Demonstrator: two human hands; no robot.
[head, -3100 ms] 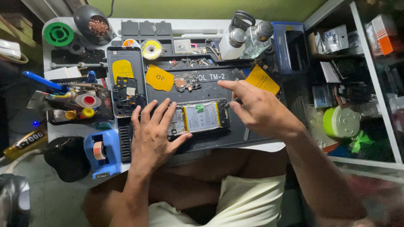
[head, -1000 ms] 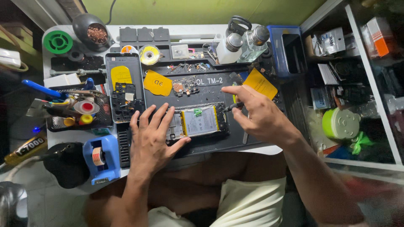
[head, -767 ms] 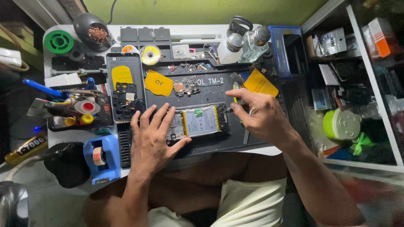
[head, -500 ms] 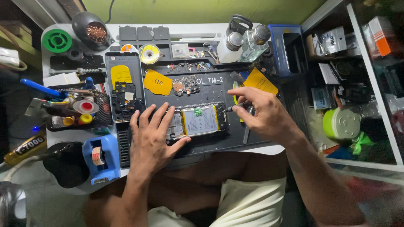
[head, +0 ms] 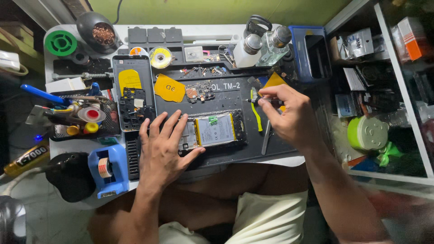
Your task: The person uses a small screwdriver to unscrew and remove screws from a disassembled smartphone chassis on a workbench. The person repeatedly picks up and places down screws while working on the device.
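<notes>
An opened phone (head: 216, 131) with its pale battery showing lies on the dark work mat (head: 226, 97). My left hand (head: 162, 151) rests flat on the phone's left end, fingers spread, holding it down. To the phone's upper right, my right hand (head: 289, 115) pinches a small screwdriver (head: 258, 100) by its handle, the tip pointing left. A yellow-green pry tool (head: 256, 118) and grey tweezers (head: 266, 141) lie on the mat just below that hand.
A phone back frame (head: 132, 92) with a yellow pick lies left on the mat, a small circuit board (head: 199, 91) and an orange pick (head: 170, 88) above the phone. Bottles (head: 253, 45), a blue bin (head: 312, 52), a tape dispenser (head: 107, 169) and shelves (head: 384, 90) surround the mat.
My right hand rose from the phone's right end to the upper right and now pinches the small screwdriver. My left hand has stayed on the phone.
</notes>
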